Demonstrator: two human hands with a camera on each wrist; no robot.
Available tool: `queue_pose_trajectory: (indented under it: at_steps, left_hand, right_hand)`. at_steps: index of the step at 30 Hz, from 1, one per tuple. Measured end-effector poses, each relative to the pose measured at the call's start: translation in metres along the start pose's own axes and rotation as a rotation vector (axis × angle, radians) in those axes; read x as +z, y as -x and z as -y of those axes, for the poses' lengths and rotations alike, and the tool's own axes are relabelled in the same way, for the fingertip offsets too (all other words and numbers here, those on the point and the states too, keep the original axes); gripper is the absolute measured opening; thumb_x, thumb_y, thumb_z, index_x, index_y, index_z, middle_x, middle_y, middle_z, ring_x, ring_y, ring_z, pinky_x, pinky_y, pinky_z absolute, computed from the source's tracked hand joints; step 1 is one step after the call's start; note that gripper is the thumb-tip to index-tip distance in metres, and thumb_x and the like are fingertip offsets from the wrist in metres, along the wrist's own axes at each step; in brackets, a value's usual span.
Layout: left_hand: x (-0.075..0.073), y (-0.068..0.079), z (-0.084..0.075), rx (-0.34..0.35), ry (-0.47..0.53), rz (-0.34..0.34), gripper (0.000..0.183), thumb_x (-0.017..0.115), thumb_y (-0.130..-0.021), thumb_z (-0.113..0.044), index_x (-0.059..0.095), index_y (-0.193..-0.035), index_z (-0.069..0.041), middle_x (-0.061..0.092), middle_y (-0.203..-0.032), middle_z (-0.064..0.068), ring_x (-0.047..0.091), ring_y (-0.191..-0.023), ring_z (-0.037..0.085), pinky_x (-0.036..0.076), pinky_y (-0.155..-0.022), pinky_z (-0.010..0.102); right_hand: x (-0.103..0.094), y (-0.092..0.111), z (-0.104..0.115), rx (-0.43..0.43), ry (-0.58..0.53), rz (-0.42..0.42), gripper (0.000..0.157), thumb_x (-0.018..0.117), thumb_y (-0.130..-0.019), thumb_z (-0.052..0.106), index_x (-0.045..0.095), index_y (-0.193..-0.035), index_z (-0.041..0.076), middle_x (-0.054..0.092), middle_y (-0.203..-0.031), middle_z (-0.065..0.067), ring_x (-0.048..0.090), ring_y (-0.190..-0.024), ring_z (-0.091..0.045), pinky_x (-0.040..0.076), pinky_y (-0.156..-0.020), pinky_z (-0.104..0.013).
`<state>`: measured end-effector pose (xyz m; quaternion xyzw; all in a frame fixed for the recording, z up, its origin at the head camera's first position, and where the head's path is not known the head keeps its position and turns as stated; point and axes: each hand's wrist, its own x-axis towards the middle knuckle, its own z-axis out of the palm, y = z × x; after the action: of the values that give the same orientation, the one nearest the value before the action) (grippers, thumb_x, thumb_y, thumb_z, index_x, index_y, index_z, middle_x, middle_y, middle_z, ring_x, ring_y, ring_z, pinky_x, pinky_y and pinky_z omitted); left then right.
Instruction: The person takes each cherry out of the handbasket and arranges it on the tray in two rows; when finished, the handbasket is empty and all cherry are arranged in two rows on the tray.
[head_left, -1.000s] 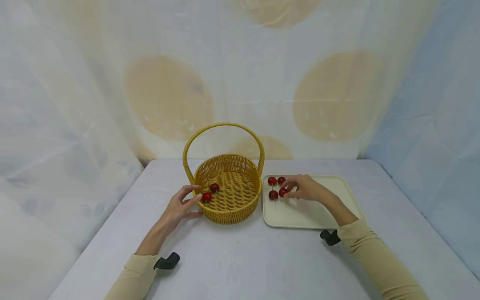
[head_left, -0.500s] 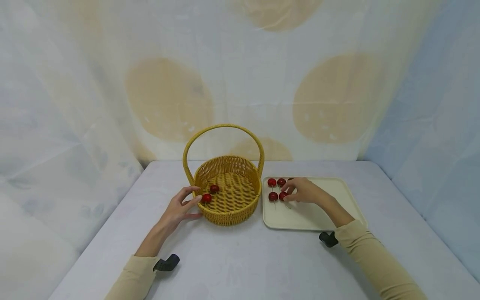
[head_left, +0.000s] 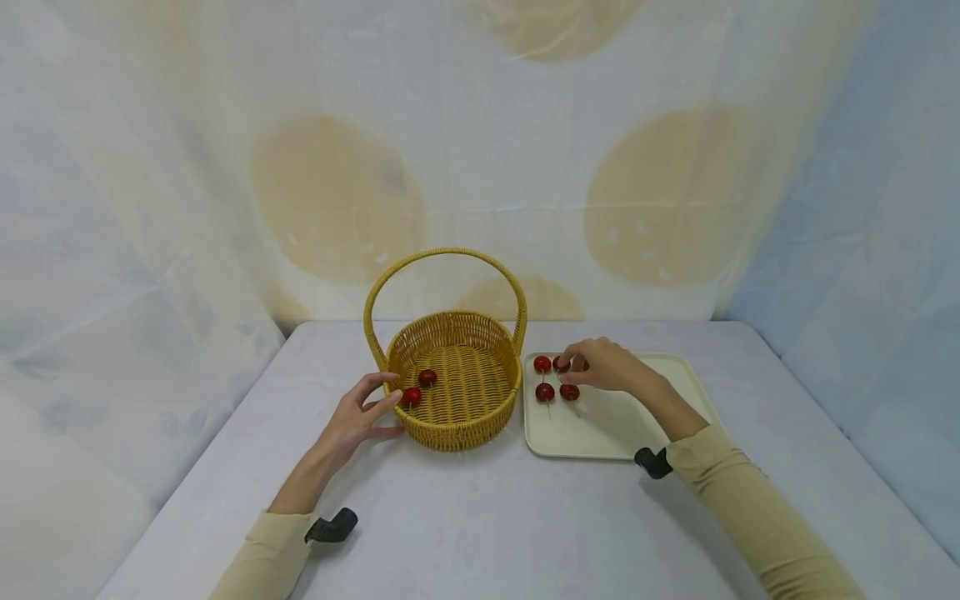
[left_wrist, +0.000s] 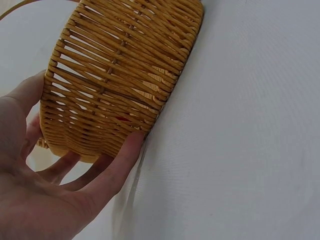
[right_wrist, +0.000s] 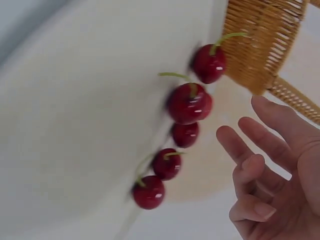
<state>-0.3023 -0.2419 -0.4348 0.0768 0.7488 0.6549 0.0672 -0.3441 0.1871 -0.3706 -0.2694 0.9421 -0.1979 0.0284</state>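
Observation:
My left hand (head_left: 356, 418) holds the left side of a yellow woven basket (head_left: 455, 433). Its fingers spread around the outer wall, and the thumb lies at the rim. In the left wrist view the hand (left_wrist: 65, 185) touches the wicker wall (left_wrist: 115, 75). Two red cherries lie inside the basket, one cherry (head_left: 412, 397) close to my left thumb and another cherry (head_left: 427, 377) behind it. My right hand (head_left: 611, 367) hovers over a cream tray (head_left: 592, 437), fingers loosely bent around nothing. Below its fingertips is a cherry (head_left: 569, 392); several cherries (right_wrist: 149, 192) with green stems stand in rows.
The basket's tall arched handle (head_left: 446, 252) rises above its bowl. Tray and basket stand almost side by side on a white table (head_left: 480, 525). Behind the table hangs a pale curtain (head_left: 495, 167) with tan circles.
My right hand has come off the front-row cherry and risen slightly, away from it. That cherry stays on the tray. The left hand keeps its place on the basket.

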Motion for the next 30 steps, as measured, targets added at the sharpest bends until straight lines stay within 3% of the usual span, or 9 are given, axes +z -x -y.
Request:
queue_pose_trajectory:
  at_steps: [10,30]
  left_hand:
    - [-0.001,-0.001,-0.002,0.01,0.001,0.006,0.059,0.065,-0.095,-0.033,0.039,-0.142,-0.009,0.024,-0.159,0.006,0.041,-0.139,0.041,0.059,-0.085,0.055]
    - [0.001,0.0,0.0,0.004,0.01,0.008,0.062,0.067,-0.094,-0.034,0.039,-0.142,-0.008,0.024,-0.159,0.007,0.04,-0.139,0.04,0.059,-0.084,0.053]
  right_hand:
    - [-0.018,-0.013,0.047,-0.113,-0.011,-0.048,0.029,0.068,-0.093,0.03,0.07,-0.114,0.011,0.074,-0.094,-0.003,0.068,-0.085,-0.018,0.058,-0.076,-0.035]
    - [0.029,-0.063,0.099,-0.265,-0.071,-0.001,0.026,0.066,-0.094,0.029,0.07,-0.113,0.012,0.074,-0.092,0.0,0.067,-0.084,-0.014,0.055,-0.073,-0.025]
